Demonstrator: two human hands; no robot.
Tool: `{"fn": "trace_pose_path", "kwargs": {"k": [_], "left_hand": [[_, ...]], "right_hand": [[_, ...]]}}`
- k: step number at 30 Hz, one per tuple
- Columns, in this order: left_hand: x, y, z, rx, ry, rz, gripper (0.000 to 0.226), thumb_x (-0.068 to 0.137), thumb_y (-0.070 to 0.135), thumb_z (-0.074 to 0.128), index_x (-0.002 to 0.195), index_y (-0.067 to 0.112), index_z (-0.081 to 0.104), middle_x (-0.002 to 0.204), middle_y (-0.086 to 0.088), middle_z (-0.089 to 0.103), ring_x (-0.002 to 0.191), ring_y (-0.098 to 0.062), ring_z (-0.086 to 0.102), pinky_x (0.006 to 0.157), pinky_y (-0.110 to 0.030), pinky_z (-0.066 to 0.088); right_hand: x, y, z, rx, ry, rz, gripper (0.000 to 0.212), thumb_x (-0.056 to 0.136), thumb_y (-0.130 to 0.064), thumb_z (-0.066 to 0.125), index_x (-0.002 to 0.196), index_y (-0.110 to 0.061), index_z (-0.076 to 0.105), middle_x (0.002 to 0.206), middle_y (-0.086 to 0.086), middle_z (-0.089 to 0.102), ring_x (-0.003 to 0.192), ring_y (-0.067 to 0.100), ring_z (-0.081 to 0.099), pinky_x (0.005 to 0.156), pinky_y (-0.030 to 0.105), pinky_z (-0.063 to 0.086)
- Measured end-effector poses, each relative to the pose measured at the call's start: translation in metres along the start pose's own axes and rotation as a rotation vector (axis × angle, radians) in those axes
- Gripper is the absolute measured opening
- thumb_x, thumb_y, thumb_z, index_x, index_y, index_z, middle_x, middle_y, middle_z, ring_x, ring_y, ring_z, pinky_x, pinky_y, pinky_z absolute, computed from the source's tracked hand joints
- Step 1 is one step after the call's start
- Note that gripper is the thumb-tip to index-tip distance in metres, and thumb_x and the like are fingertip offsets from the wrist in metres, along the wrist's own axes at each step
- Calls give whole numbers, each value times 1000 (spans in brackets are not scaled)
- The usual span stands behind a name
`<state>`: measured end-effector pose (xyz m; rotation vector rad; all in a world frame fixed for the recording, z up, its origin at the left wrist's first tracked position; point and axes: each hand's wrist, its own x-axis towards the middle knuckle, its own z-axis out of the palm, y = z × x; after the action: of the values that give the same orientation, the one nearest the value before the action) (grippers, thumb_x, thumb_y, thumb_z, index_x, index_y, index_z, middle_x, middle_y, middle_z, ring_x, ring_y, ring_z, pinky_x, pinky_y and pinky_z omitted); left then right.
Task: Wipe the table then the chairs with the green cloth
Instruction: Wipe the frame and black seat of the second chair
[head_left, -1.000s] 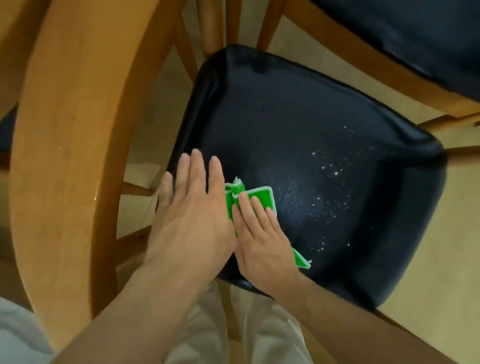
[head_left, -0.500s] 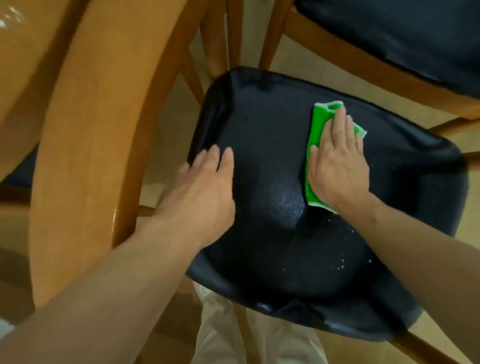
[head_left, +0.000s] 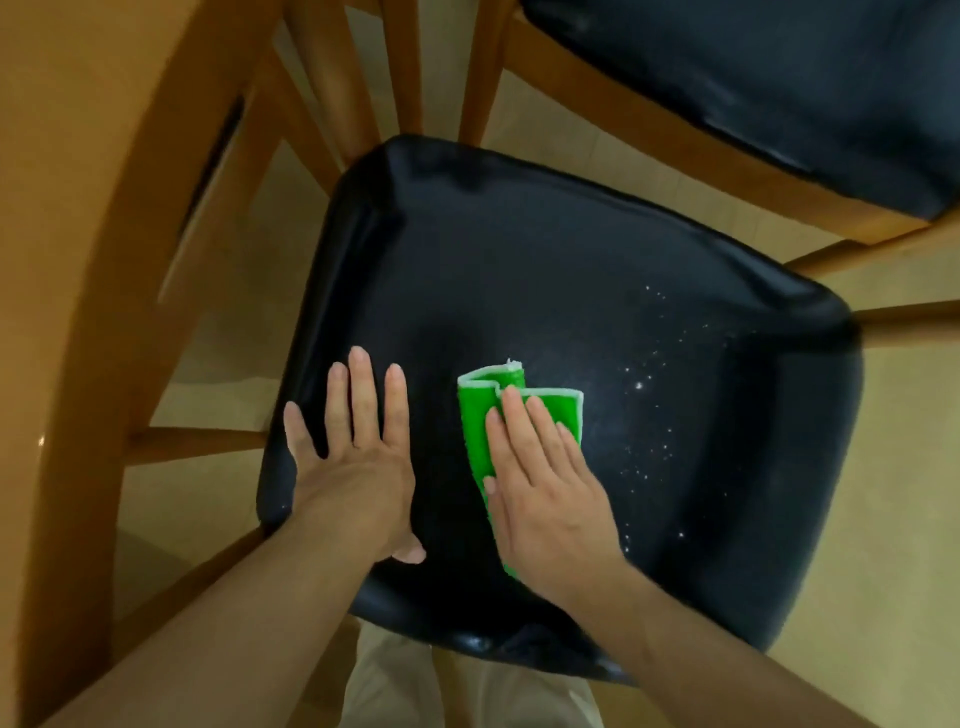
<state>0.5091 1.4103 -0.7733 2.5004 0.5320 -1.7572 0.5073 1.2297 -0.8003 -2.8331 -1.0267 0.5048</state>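
A chair with a black padded seat (head_left: 545, 270) and wooden frame fills the middle of the head view. The folded green cloth (head_left: 475, 415) with a white edge lies on the seat's near middle. My right hand (head_left: 545, 488) lies flat on the cloth with straight fingers, pressing it onto the seat. My left hand (head_left: 353, 467) rests flat on the seat's near left part, fingers spread. Small white droplets (head_left: 649, 395) speckle the seat to the right of the cloth.
The wooden table's curved edge (head_left: 104, 260) runs down the left side. A second chair with a black seat (head_left: 779, 78) stands at the top right. Wooden chair rails (head_left: 363, 78) rise at the top centre. Beige floor shows around the chair.
My right hand has dragged the cloth from the seat's far right back toward the near middle. My left hand stayed on the seat's left part.
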Motion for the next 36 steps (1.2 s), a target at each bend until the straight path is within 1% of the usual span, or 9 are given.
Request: {"fn": "trace_pose_path", "kwargs": {"k": [2, 4, 7, 10, 12, 18, 24, 28, 36], "left_hand": [[0, 3, -2, 9, -36, -34, 170, 43, 65, 85, 97, 5, -65, 109, -24, -68, 101, -40, -60, 87, -63, -26], [-1, 4, -3, 16, -52, -52, 171, 42, 65, 85, 96, 5, -65, 109, -24, -68, 99, -41, -61, 86, -63, -26], [-1, 6, -5, 27, -67, -52, 170, 44, 65, 85, 95, 5, -65, 108, -25, -68, 99, -42, -61, 91, -64, -22], [0, 7, -5, 37, -71, -59, 168, 46, 66, 83, 95, 4, -65, 108, -26, -68, 101, -43, -60, 99, -66, -17], [1, 7, -6, 37, -78, -60, 168, 47, 66, 83, 95, 4, -65, 108, -26, -68, 101, -43, -60, 101, -66, -15], [0, 7, -7, 36, -114, -58, 166, 50, 65, 82, 93, 4, -66, 108, -26, -68, 99, -43, -61, 100, -67, -16], [0, 8, -9, 65, -164, -87, 164, 51, 63, 82, 91, 3, -66, 107, -26, -68, 98, -44, -61, 103, -66, -14], [2, 13, -12, 88, -212, -154, 163, 52, 65, 81, 89, 1, -65, 105, -29, -68, 99, -46, -58, 106, -66, -11], [9, 12, -7, 108, -217, -199, 168, 43, 67, 83, 90, 2, -65, 109, -29, -66, 95, -46, -63, 104, -66, -12]], "right_hand": [[15, 14, -5, -15, -15, -21, 55, 101, -32, 33, 148, -4, 30, 158, 10, 15, 145, 27, 22, 116, 45, 26], [34, 32, -13, -16, -1, 34, 56, 101, -31, 35, 147, -1, 29, 158, 14, 15, 144, 30, 23, 115, 46, 25], [73, 77, -31, -31, 77, 271, 58, 102, -31, 32, 148, 4, 23, 158, 23, 11, 145, 35, 19, 116, 47, 22], [97, 125, -50, 41, 137, 559, 58, 103, -29, 27, 149, 6, 19, 159, 23, 4, 147, 35, 9, 120, 46, 14], [96, 133, -52, 46, 129, 615, 59, 103, -30, 25, 149, 6, 15, 160, 21, 1, 148, 33, 6, 120, 44, 11], [78, 72, -36, 38, 64, 567, 62, 101, -34, 24, 151, 2, 13, 160, 20, 5, 147, 38, 8, 118, 49, 15], [38, -6, -9, 57, 22, 317, 61, 99, -37, 30, 150, -4, 26, 158, 14, 20, 146, 35, 15, 116, 53, 21], [27, -12, -3, 52, 24, 225, 59, 98, -37, 35, 149, -7, 32, 158, 9, 25, 145, 36, 19, 114, 52, 26], [29, -7, -10, 154, 61, 247, 56, 100, -38, 30, 150, -12, 32, 158, 4, 27, 146, 32, 19, 116, 48, 23]]}}
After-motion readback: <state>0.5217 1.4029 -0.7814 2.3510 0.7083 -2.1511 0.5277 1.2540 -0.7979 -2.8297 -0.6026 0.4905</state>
